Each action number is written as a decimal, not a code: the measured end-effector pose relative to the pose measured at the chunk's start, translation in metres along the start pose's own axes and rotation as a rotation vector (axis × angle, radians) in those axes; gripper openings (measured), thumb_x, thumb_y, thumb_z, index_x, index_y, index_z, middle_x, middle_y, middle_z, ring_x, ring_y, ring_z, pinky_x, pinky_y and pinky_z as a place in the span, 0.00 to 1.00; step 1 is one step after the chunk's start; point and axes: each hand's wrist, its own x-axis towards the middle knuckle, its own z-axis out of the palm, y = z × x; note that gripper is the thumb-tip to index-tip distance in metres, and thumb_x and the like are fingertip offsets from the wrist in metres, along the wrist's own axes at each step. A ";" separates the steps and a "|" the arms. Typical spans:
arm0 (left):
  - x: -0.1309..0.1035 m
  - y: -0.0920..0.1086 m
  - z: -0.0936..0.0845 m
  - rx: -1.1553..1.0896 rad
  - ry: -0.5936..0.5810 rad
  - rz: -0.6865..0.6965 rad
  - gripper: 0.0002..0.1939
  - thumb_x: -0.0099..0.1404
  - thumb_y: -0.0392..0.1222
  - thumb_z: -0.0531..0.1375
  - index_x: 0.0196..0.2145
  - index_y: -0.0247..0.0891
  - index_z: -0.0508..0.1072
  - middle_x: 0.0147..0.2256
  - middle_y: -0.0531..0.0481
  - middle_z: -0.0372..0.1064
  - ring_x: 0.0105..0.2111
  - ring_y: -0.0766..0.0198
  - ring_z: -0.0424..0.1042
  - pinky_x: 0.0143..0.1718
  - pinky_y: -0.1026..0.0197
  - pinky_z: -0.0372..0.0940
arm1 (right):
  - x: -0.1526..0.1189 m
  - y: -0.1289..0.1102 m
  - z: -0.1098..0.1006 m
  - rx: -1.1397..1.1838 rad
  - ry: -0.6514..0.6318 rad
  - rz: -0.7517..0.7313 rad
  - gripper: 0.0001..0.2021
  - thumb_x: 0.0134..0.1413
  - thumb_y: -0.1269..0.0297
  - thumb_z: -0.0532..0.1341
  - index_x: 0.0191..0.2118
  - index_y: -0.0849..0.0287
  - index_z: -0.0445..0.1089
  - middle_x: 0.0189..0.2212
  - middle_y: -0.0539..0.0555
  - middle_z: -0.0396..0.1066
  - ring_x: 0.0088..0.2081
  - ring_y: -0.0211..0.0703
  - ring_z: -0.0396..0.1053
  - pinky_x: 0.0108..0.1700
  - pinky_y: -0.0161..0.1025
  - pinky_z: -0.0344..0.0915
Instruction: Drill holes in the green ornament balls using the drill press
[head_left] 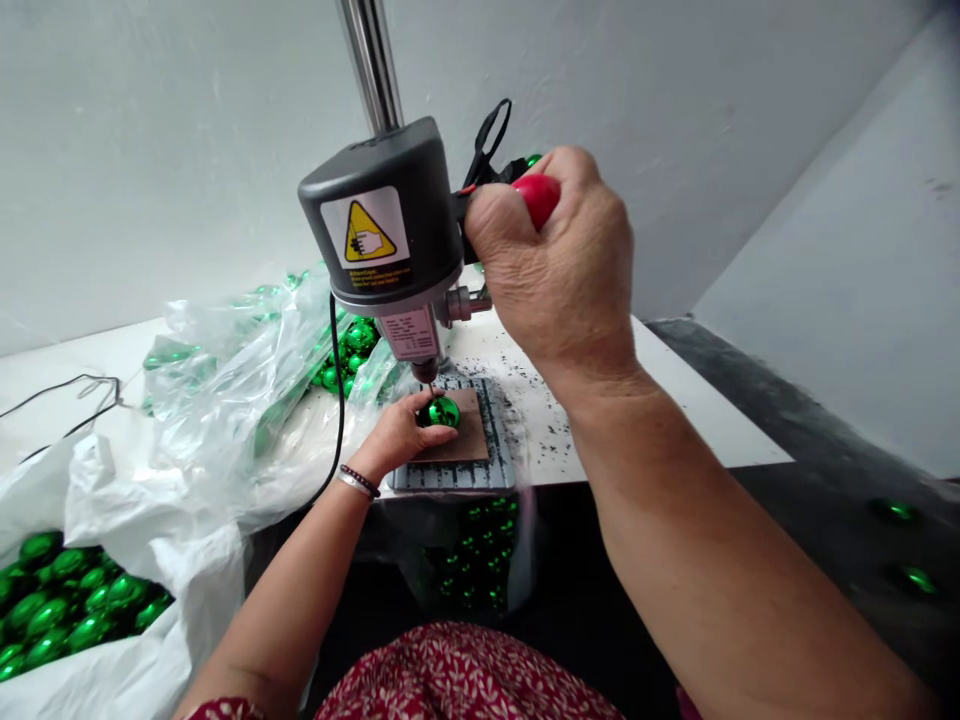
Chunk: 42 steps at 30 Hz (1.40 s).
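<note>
Green ball [445, 412] sits pinched between left hand's [399, 436] digits; right hand [564, 262] clasps red handle [540, 197].

Glossy green ball [448, 413] on brown board [472, 442], beneath black drill head [429, 190]

The ball [447, 412] in front of you is mirror-glossy and smooth. Beneath it, you have a matt, wood-like board [471, 432]. Your machine's housing [416, 165] looks like satin plastic, its column [369, 60] polished metal, its handle [540, 198] glossy plastic. Your clear bag [225, 350] is thin, crinkled plastic; your garment [465, 675] is printed cloth; your table [690, 400] looks smooth.
</note>
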 end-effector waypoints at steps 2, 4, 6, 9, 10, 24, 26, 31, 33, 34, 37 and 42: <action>0.000 0.003 0.003 -0.025 0.007 -0.021 0.33 0.50 0.45 0.71 0.54 0.37 0.75 0.40 0.50 0.78 0.42 0.57 0.74 0.47 0.59 0.68 | 0.000 -0.001 -0.001 0.012 -0.021 0.008 0.16 0.57 0.61 0.61 0.27 0.58 0.52 0.20 0.42 0.50 0.25 0.28 0.45 0.34 0.30 0.51; -0.001 0.004 0.005 -0.054 0.012 -0.030 0.31 0.50 0.44 0.71 0.53 0.38 0.76 0.37 0.51 0.77 0.40 0.59 0.74 0.44 0.61 0.68 | -0.001 -0.002 -0.002 0.015 -0.035 0.023 0.16 0.56 0.61 0.62 0.27 0.58 0.53 0.20 0.42 0.50 0.26 0.28 0.45 0.34 0.30 0.52; -0.001 0.004 0.007 -0.077 0.015 -0.022 0.28 0.50 0.43 0.71 0.50 0.37 0.77 0.36 0.52 0.77 0.39 0.60 0.74 0.42 0.63 0.68 | -0.002 -0.001 -0.003 0.022 -0.032 0.025 0.16 0.56 0.60 0.63 0.27 0.59 0.54 0.20 0.42 0.49 0.26 0.27 0.46 0.33 0.30 0.51; -0.003 0.001 0.009 -0.108 0.021 -0.007 0.24 0.50 0.44 0.71 0.46 0.36 0.79 0.35 0.52 0.76 0.37 0.61 0.73 0.38 0.64 0.68 | -0.005 0.003 -0.003 0.051 -0.004 -0.007 0.15 0.55 0.60 0.63 0.28 0.60 0.56 0.20 0.41 0.48 0.25 0.26 0.46 0.32 0.30 0.51; -0.003 0.000 0.010 -0.121 0.025 0.002 0.23 0.50 0.44 0.71 0.45 0.36 0.79 0.35 0.52 0.76 0.36 0.62 0.72 0.37 0.64 0.67 | -0.006 0.004 -0.004 0.059 0.004 -0.018 0.15 0.55 0.60 0.63 0.28 0.60 0.56 0.20 0.41 0.48 0.25 0.25 0.46 0.32 0.30 0.51; -0.001 -0.002 0.010 -0.074 0.017 0.051 0.22 0.52 0.43 0.70 0.44 0.35 0.78 0.36 0.51 0.77 0.37 0.60 0.73 0.39 0.63 0.66 | -0.046 0.028 -0.007 -0.019 0.152 -0.219 0.08 0.50 0.63 0.59 0.28 0.61 0.60 0.22 0.42 0.58 0.25 0.23 0.52 0.30 0.27 0.53; -0.001 -0.004 0.010 -0.039 0.021 0.060 0.23 0.52 0.43 0.70 0.46 0.35 0.77 0.39 0.49 0.77 0.38 0.59 0.73 0.41 0.61 0.67 | -0.049 0.030 -0.007 -0.016 0.162 -0.234 0.08 0.50 0.62 0.58 0.28 0.61 0.60 0.23 0.43 0.59 0.25 0.24 0.54 0.31 0.28 0.55; 0.001 -0.008 0.012 -0.024 0.030 0.092 0.27 0.53 0.44 0.70 0.50 0.35 0.76 0.45 0.44 0.77 0.45 0.55 0.74 0.50 0.57 0.67 | -0.053 0.035 -0.005 -0.018 0.193 -0.235 0.09 0.47 0.60 0.58 0.28 0.60 0.60 0.23 0.45 0.61 0.25 0.27 0.57 0.31 0.30 0.59; 0.001 -0.009 0.013 -0.024 0.031 0.087 0.29 0.53 0.44 0.70 0.52 0.35 0.75 0.47 0.43 0.76 0.46 0.54 0.74 0.51 0.56 0.66 | -0.054 0.037 -0.004 -0.019 0.212 -0.238 0.09 0.47 0.59 0.58 0.28 0.59 0.60 0.23 0.45 0.61 0.25 0.28 0.57 0.30 0.31 0.59; 0.001 -0.010 0.013 -0.022 0.029 0.086 0.29 0.53 0.44 0.70 0.53 0.34 0.75 0.47 0.42 0.76 0.47 0.54 0.74 0.52 0.56 0.66 | -0.055 0.039 -0.004 -0.020 0.223 -0.242 0.09 0.46 0.59 0.58 0.28 0.59 0.61 0.22 0.46 0.61 0.24 0.28 0.57 0.29 0.31 0.59; 0.001 -0.011 0.015 -0.012 0.039 0.089 0.30 0.53 0.44 0.70 0.53 0.35 0.75 0.48 0.43 0.76 0.48 0.54 0.73 0.52 0.56 0.66 | -0.061 0.042 -0.003 -0.026 0.242 -0.228 0.10 0.47 0.58 0.59 0.28 0.58 0.61 0.23 0.46 0.63 0.25 0.30 0.60 0.30 0.32 0.60; 0.002 -0.014 0.016 -0.015 0.044 0.101 0.26 0.53 0.45 0.70 0.49 0.35 0.76 0.43 0.45 0.77 0.43 0.56 0.73 0.48 0.58 0.67 | -0.070 0.046 -0.004 -0.033 0.219 -0.184 0.11 0.50 0.54 0.60 0.29 0.56 0.61 0.23 0.47 0.63 0.26 0.32 0.61 0.30 0.33 0.61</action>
